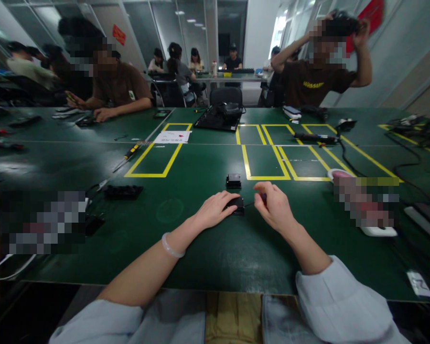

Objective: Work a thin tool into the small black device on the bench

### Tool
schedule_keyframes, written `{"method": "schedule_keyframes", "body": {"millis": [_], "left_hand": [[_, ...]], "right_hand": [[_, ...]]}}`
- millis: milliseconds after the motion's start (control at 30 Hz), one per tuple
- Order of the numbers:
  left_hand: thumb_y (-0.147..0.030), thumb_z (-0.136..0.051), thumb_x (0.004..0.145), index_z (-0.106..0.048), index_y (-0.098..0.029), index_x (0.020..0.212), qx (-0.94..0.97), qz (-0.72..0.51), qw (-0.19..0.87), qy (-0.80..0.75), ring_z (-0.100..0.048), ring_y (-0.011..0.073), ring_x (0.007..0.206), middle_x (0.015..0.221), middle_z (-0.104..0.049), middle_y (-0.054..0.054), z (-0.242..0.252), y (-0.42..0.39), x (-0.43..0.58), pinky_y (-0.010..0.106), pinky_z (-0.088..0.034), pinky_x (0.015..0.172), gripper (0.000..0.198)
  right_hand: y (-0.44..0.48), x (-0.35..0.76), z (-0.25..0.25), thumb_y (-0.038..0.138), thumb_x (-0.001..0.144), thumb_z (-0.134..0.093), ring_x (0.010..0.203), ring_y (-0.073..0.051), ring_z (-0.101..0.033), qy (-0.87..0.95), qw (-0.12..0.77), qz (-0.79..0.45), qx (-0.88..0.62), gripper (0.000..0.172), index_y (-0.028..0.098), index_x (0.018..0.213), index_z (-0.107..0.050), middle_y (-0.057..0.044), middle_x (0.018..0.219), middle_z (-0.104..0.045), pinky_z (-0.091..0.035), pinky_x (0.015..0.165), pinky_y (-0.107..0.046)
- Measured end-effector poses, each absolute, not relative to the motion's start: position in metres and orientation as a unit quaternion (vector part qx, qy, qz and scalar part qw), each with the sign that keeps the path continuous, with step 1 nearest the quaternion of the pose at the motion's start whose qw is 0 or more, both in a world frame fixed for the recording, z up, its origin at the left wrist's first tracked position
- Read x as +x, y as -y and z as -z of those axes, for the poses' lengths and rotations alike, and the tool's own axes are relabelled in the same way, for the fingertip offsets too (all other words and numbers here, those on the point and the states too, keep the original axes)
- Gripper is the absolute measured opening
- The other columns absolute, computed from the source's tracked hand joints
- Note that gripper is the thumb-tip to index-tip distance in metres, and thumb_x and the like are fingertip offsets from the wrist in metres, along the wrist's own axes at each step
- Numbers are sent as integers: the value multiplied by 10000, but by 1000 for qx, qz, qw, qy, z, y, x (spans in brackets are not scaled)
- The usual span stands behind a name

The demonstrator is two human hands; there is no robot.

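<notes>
I have the small black block (pixel 240 206) just below and right of the centre of the frame, flat on the green bench (pixel 200 260). My left hand (pixel 217 209) lies over its left part, fingers along the far side and thumb along the near side, so this grip is closed down on it, pressing it to the bench. My right hand (pixel 275 205), to the right of the block, is curled nearly closed, fingers bent towards the thumb around a thin dark rod (pixel 250 205) that points left at the block's right side. Whether the rod is a tool or a cable, and whether its end touches the block, I cannot tell.

I judge the step in hand to be close work on the block's right side, left hand steadying, right hand guiding. The next move calls for keeping the block from sliding or turning, and for holding the rod in line with that side; a light, straight motion would suit it better than a hard push.

A second black block (pixel 233 180) sits just above the first in the frame, apart from both hands. The yellow-and-black screwdriver (pixel 131 152) lies left of centre, out of the way.
</notes>
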State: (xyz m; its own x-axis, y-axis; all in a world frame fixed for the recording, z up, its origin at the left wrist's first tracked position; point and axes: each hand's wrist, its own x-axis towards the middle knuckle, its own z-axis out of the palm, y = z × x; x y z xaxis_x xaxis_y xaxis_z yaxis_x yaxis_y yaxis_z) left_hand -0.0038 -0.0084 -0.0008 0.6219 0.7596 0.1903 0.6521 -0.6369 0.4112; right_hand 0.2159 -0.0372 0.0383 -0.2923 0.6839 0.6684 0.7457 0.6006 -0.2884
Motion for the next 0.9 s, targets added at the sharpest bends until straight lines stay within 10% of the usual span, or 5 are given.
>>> {"method": "schedule_keyframes", "body": {"millis": [900], "left_hand": [[-415, -409, 971, -466, -271, 1313, 886, -178, 161, -397, -555, 221, 1040, 1156, -556, 62, -1, 8, -3, 383, -462, 921, 376]], "right_hand": [[37, 215, -36, 224, 911, -432, 688, -184, -548, 804, 397, 21, -442, 121, 209, 992, -521, -40, 786, -617, -449, 695, -317]]}}
